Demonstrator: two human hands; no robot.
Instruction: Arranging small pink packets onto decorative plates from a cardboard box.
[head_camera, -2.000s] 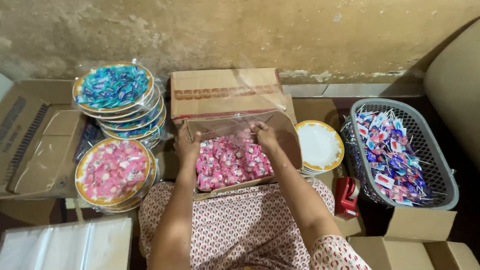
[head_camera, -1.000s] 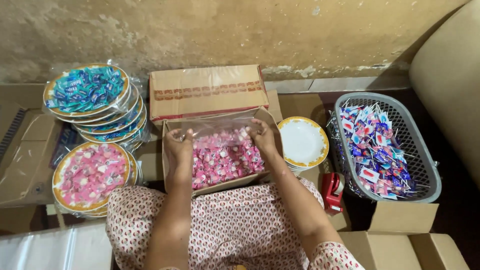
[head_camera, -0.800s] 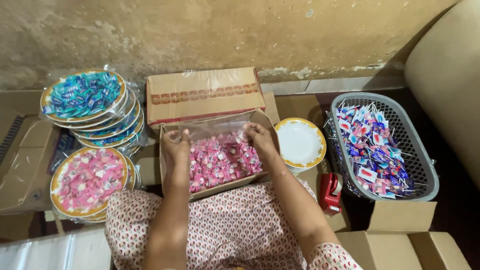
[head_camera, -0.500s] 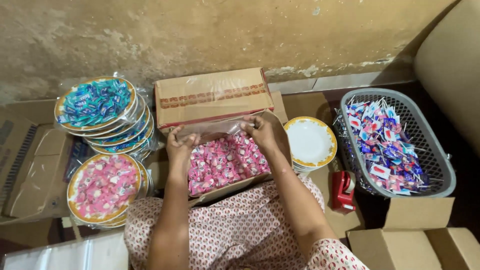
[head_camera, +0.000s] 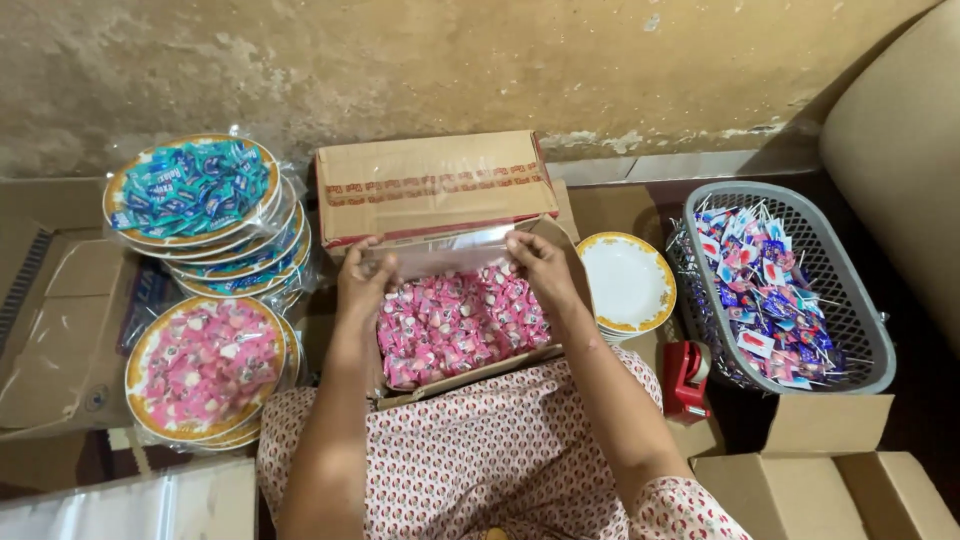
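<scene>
Both hands, left (head_camera: 362, 285) and right (head_camera: 540, 268), pinch clear bag's (head_camera: 440, 262) top edge over candy box (head_camera: 455, 330).

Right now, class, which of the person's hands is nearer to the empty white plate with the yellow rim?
The right hand. It rests at the right end of the open box of pink sweets, just left of the empty plate. The left hand is at the box's far end.

Left hand (head_camera: 362, 283) and right hand (head_camera: 537, 268) now higher at the far edge of the box (head_camera: 480, 372), further apart, stretching a clear bag (head_camera: 447, 262) flat between them, above the pink sweets (head_camera: 455, 320)
</scene>
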